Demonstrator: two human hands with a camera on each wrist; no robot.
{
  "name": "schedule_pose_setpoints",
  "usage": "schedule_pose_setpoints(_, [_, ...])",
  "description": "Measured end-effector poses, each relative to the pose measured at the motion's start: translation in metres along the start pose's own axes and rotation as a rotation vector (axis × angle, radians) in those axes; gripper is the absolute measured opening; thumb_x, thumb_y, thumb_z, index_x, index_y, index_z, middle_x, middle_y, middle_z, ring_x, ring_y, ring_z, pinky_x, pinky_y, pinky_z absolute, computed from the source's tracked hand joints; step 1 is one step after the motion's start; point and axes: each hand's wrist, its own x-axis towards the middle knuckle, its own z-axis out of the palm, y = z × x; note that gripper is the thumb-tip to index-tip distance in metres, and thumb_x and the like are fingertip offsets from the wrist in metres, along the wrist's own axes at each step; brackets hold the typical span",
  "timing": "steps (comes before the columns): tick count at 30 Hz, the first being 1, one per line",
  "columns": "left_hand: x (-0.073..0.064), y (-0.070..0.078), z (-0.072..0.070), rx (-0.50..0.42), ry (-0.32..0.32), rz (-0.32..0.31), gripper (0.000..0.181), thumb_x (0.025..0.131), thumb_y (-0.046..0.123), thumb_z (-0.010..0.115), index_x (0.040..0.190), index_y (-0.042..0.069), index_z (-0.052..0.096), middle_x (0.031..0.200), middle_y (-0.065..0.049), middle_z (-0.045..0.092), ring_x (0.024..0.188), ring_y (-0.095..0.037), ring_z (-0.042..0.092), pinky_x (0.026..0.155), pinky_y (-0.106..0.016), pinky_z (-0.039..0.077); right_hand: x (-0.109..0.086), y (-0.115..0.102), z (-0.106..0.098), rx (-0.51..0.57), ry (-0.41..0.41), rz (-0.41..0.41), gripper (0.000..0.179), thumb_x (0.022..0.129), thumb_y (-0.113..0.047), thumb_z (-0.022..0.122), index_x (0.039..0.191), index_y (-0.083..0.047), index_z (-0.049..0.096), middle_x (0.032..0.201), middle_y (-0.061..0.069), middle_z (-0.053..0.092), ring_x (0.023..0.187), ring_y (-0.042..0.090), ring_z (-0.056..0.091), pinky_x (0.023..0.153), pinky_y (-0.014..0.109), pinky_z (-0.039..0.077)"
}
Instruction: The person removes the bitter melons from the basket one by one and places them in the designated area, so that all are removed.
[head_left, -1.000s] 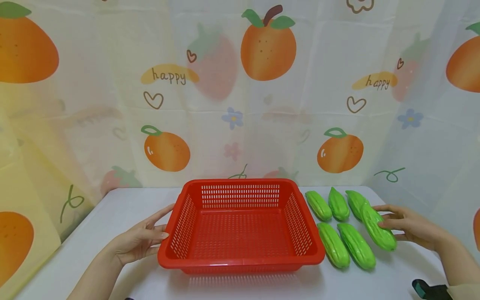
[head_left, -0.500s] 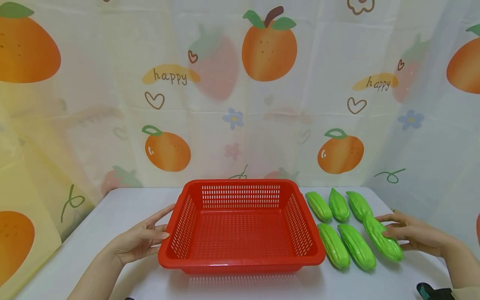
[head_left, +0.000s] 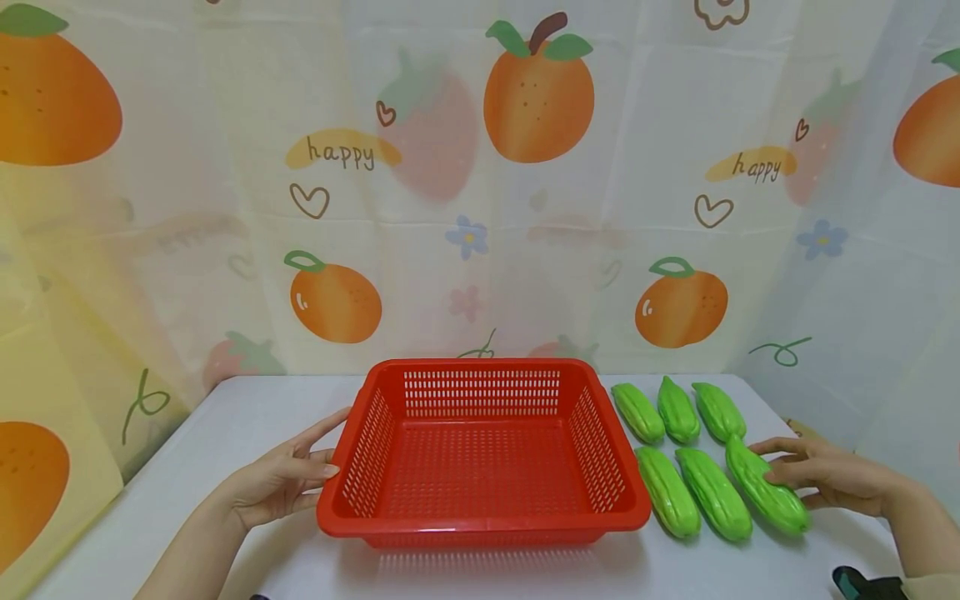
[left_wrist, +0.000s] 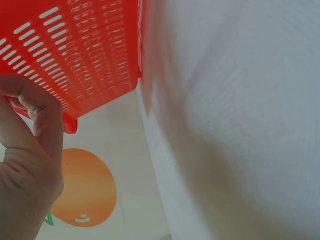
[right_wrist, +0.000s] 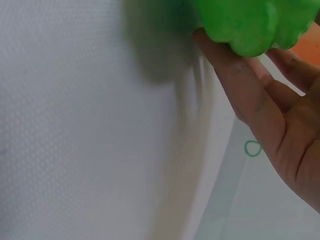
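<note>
In the head view a red plastic basket with slotted sides stands in the middle of the table, nothing in it. My left hand holds its left rim; the left wrist view shows bent fingers at the edge of the basket. On the right, my right hand grips a green bitter melon between thumb and fingers. The right wrist view shows the fingers under its lobed end. This bitter melon lies front right, its tip against another bitter melon behind it.
Several more bitter melons, such as a front one, lie in two rows right of the basket. A white cloth covers the table. A fruit-printed curtain hangs behind it and along both sides.
My right hand has moved right and toward me, bringing its bitter melon down off the one behind it. The left hand and the basket stay put.
</note>
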Motion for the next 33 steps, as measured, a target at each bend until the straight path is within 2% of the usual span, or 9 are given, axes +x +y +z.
schedule_pose_setpoints(2, [0.000, 0.000, 0.000, -0.001, 0.004, -0.001, 0.070, 0.099, 0.003, 0.046, 0.153, 0.041, 0.024, 0.121, 0.005, 0.068, 0.097, -0.011, 0.072, 0.089, -0.033, 0.060, 0.000, 0.000, -0.001, 0.008, -0.014, 0.004, 0.034, 0.104, -0.019, 0.045, 0.138, -0.021, 0.048, 0.137, 0.019, 0.049, 0.108, 0.004, 0.063, 0.091, 0.038, 0.057])
schedule_pose_setpoints(3, [0.000, 0.000, 0.000, -0.002, 0.006, -0.001, 0.070, 0.099, 0.003, 0.046, 0.153, 0.041, 0.024, 0.121, 0.005, 0.068, 0.097, -0.011, 0.072, 0.089, -0.034, 0.060, 0.001, 0.000, -0.001, 0.010, -0.014, 0.013, 0.035, 0.104, -0.019, 0.045, 0.139, -0.017, 0.048, 0.129, 0.009, 0.056, 0.108, 0.005, 0.064, 0.091, 0.039, 0.057])
schedule_pose_setpoints(4, [0.000, 0.000, 0.000, -0.003, 0.009, -0.002, 0.069, 0.099, 0.004, 0.046, 0.153, 0.041, 0.024, 0.121, 0.005, 0.068, 0.097, -0.012, 0.072, 0.090, -0.034, 0.060, 0.001, 0.000, -0.001, 0.013, -0.014, 0.020, 0.037, 0.104, -0.019, 0.045, 0.140, -0.014, 0.046, 0.127, 0.001, 0.057, 0.108, 0.007, 0.064, 0.091, 0.039, 0.057])
schedule_pose_setpoints(6, [0.001, 0.000, 0.000, -0.005, 0.011, -0.003, 0.069, 0.099, 0.004, 0.046, 0.153, 0.042, 0.025, 0.121, 0.005, 0.068, 0.097, -0.012, 0.072, 0.090, -0.034, 0.060, 0.001, 0.001, -0.001, 0.012, -0.011, 0.033, 0.041, 0.104, -0.019, 0.046, 0.143, -0.006, 0.042, 0.124, -0.002, 0.059, 0.108, 0.008, 0.064, 0.091, 0.040, 0.057])
schedule_pose_setpoints(11, [0.000, -0.001, 0.000, -0.005, -0.006, 0.011, 0.066, 0.099, 0.003, 0.046, 0.150, 0.043, 0.030, 0.123, 0.004, 0.067, 0.098, -0.012, 0.072, 0.091, -0.035, 0.059, 0.001, 0.004, -0.001, -0.029, 0.006, 0.059, 0.051, 0.103, -0.021, 0.048, 0.144, 0.005, 0.035, 0.125, 0.000, 0.061, 0.108, 0.011, 0.063, 0.091, 0.042, 0.057])
schedule_pose_setpoints(17, [0.000, -0.001, 0.000, -0.007, -0.008, 0.020, 0.064, 0.099, 0.003, 0.046, 0.148, 0.043, 0.035, 0.124, 0.003, 0.067, 0.099, -0.012, 0.072, 0.092, -0.035, 0.059, 0.002, 0.004, -0.001, -0.063, 0.045, 0.100, 0.055, 0.102, -0.024, 0.050, 0.145, 0.007, 0.034, 0.129, 0.007, 0.059, 0.110, 0.016, 0.062, 0.091, 0.045, 0.057])
schedule_pose_setpoints(25, [0.000, -0.001, -0.001, 0.000, -0.006, 0.016, 0.064, 0.100, 0.004, 0.046, 0.148, 0.044, 0.033, 0.123, 0.003, 0.068, 0.098, -0.012, 0.073, 0.091, -0.035, 0.059, 0.000, -0.003, 0.004, -0.109, 0.083, 0.141, 0.061, 0.102, -0.028, 0.052, 0.146, 0.008, 0.030, 0.133, 0.022, 0.054, 0.114, 0.026, 0.061, 0.089, 0.050, 0.057])
schedule_pose_setpoints(28, [0.000, -0.001, -0.001, 0.004, -0.014, 0.023, 0.064, 0.100, 0.004, 0.046, 0.148, 0.044, 0.034, 0.123, 0.003, 0.068, 0.097, -0.011, 0.073, 0.090, -0.034, 0.059, -0.001, -0.005, 0.005, -0.123, 0.074, 0.133, 0.062, 0.102, -0.028, 0.051, 0.146, 0.009, 0.028, 0.133, 0.021, 0.055, 0.113, 0.026, 0.061, 0.088, 0.049, 0.057])
schedule_pose_setpoints(33, [0.000, -0.001, -0.001, 0.005, -0.014, 0.018, 0.064, 0.100, 0.004, 0.045, 0.148, 0.045, 0.034, 0.122, 0.004, 0.068, 0.096, -0.011, 0.072, 0.090, -0.033, 0.060, -0.003, -0.006, 0.005, -0.129, 0.056, 0.112, 0.062, 0.102, -0.028, 0.050, 0.146, 0.009, 0.027, 0.130, 0.012, 0.059, 0.111, 0.022, 0.062, 0.087, 0.047, 0.058])
